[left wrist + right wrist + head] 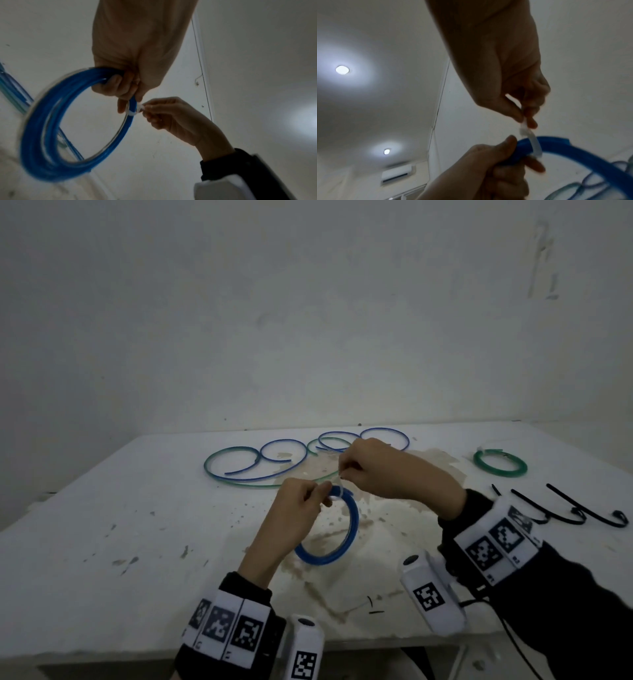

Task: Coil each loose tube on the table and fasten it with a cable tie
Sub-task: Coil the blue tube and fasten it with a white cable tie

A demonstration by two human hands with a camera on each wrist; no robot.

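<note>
A coiled blue tube (346,537) (51,142) (573,151) hangs upright over the table's middle. My left hand (308,501) (130,86) (501,155) grips its top, fingers curled round the bundle. A translucent white cable tie (337,491) (135,109) (583,140) loops round the coil beside those fingers. My right hand (346,470) (150,108) (524,119) pinches the tie's free end between thumb and fingertips, just above the coil. Loose blue and green tubes (260,463) lie in open loops at the table's back.
A green coil (500,463) with a tie on it lies at the back right. Several black cable ties (561,508) lie near the right edge. Two small black bits (373,606) sit near the front edge of the stained white table (137,525).
</note>
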